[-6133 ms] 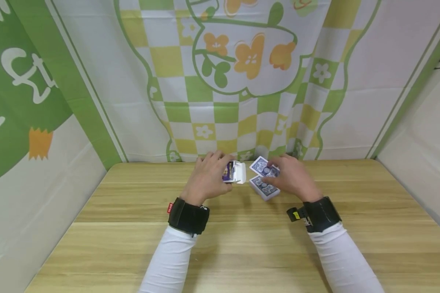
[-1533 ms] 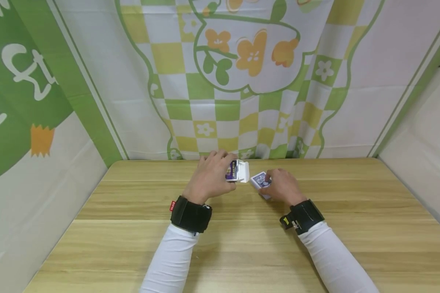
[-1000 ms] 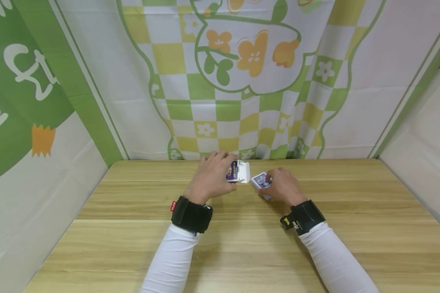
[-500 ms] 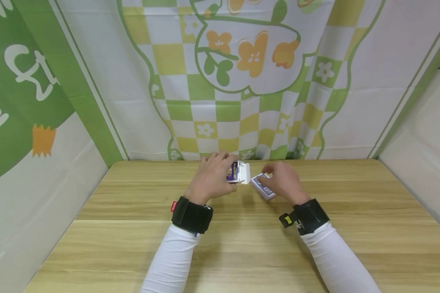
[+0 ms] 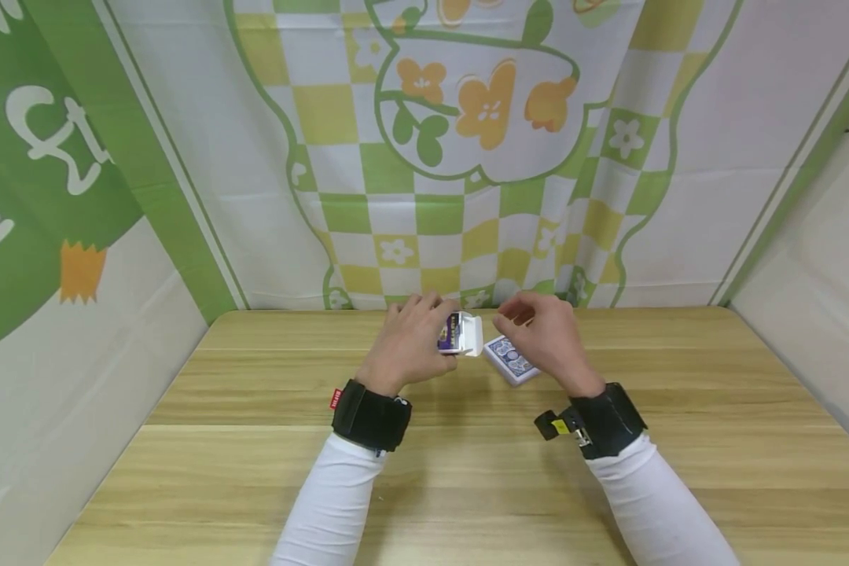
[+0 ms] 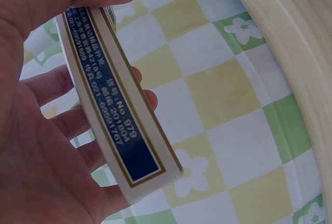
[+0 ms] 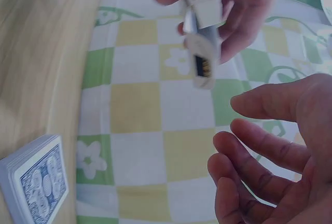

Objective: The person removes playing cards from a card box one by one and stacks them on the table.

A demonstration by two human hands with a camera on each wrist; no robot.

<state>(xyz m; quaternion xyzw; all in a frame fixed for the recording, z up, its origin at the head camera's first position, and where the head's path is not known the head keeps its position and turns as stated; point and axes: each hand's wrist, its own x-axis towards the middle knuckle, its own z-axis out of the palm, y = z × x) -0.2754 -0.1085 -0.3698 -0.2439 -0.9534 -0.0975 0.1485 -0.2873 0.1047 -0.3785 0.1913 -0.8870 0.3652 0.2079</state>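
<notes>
Cards are piled right of the frame's middle, maybe for easy reach. The box is gripped by the left hand, maybe so its open end is free. Nothing is held by the loosely bent right hand.

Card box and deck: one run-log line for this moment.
left hand: holds card box, flap open | right hand: holds nothing, apart from deck | deck: stacked on table, patterned back up

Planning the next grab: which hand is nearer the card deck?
Right. The right hand hovers close by the card deck; the left hand is farther off to the deck's left, holding the open box.
</notes>
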